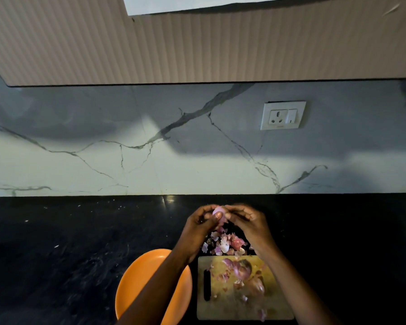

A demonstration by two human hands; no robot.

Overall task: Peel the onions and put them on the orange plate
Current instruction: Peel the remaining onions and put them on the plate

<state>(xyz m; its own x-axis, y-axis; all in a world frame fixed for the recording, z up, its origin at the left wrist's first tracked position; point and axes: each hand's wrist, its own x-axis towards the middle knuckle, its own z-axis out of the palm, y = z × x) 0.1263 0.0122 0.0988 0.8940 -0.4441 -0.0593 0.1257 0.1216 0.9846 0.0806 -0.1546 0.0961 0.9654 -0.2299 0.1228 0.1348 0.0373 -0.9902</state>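
A small pink onion [219, 211] is held up over the black counter between both hands. My left hand [201, 227] grips it from the left with the thumb across its front. My right hand [247, 221] pinches its right side with the fingertips. Below them lies a heap of purple and white onion skins [223, 242]. The orange plate [136, 280] sits at the lower left, partly covered by my left forearm. A wooden cutting board [234, 306] to its right carries unpeeled onions [243, 268] and loose skins.
The black counter [68, 242] stretches left and right of the hands. A marble backsplash [150, 165] with a white wall socket [283, 115] stands behind it, and a ribbed cabinet [197, 48] hangs above.
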